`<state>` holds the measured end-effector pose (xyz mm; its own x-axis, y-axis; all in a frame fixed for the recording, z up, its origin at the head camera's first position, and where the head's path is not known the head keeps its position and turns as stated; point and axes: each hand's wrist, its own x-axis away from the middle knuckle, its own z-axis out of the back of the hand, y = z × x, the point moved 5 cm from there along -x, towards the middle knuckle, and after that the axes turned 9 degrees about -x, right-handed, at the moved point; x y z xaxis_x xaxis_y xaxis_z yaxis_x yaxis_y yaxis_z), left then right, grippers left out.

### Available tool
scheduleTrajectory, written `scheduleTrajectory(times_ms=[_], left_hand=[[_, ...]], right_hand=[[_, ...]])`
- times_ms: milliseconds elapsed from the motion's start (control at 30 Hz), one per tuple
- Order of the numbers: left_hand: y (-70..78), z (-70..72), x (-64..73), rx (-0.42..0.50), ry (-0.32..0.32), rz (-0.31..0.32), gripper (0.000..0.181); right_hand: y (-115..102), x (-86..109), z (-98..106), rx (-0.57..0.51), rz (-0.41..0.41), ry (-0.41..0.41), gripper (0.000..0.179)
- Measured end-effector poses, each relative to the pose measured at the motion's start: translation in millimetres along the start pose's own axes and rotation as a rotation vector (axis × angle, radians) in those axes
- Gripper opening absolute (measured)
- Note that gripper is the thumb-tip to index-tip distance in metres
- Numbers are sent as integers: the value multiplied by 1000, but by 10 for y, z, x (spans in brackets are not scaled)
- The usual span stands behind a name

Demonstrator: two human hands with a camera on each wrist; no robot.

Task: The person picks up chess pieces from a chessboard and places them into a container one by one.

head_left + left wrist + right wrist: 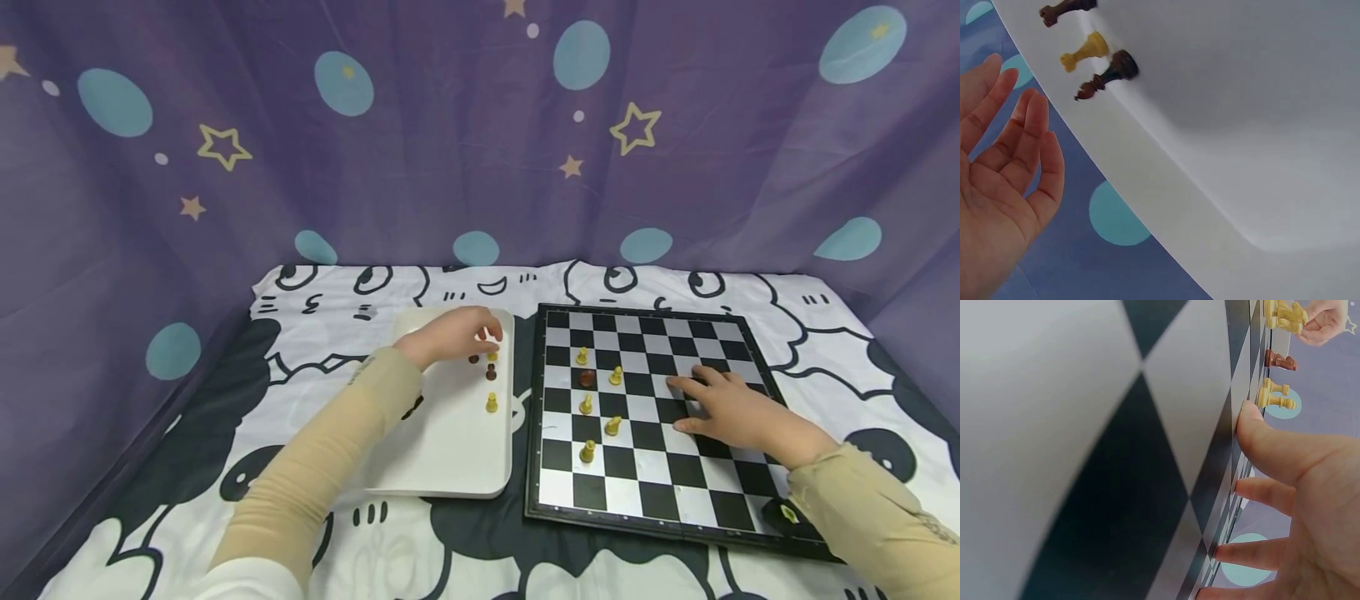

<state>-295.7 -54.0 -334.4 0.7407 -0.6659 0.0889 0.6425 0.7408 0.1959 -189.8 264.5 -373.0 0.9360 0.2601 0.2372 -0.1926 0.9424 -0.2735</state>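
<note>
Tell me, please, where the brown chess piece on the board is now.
In the head view, the brown chess piece sits toward the left of the black-and-white checkered chessboard, between two yellow chess pieces.

The white, shallow, round-cornered tray lies flat, with a few small chess pieces standing along its right side: a yellow piece nearest the front and, behind it, a dark reddish-brown piece. The left hand, fingers loosely bent and holding nothing, is just beside the pieces at the far end — among them a dark brown bishop with a pointed tip. The black-and-white checkered chessboard lies open and flat to the tray's right, the right hand's spread fingers resting on it; five yellow pieces and one reddish-brown piece stand on its left part.
</note>
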Motion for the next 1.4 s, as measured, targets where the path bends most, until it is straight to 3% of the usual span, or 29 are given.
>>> scheduleTrajectory(times_ms=[400, 600, 1100, 1400], left_hand=[[293, 42, -211, 11, -24, -58, 24], [456, 54, -319, 18, -49, -56, 31], [776, 12, -616, -101, -105, -127, 29], [894, -108, -734, -161, -130, -158, 27]], right_hand=[[29, 11, -14, -5, -2, 10, 76], [39, 11, -21, -1, -8, 2, 76], [33, 18, 8, 2, -10, 5, 76], [10, -9, -4, 4, -17, -11, 76]])
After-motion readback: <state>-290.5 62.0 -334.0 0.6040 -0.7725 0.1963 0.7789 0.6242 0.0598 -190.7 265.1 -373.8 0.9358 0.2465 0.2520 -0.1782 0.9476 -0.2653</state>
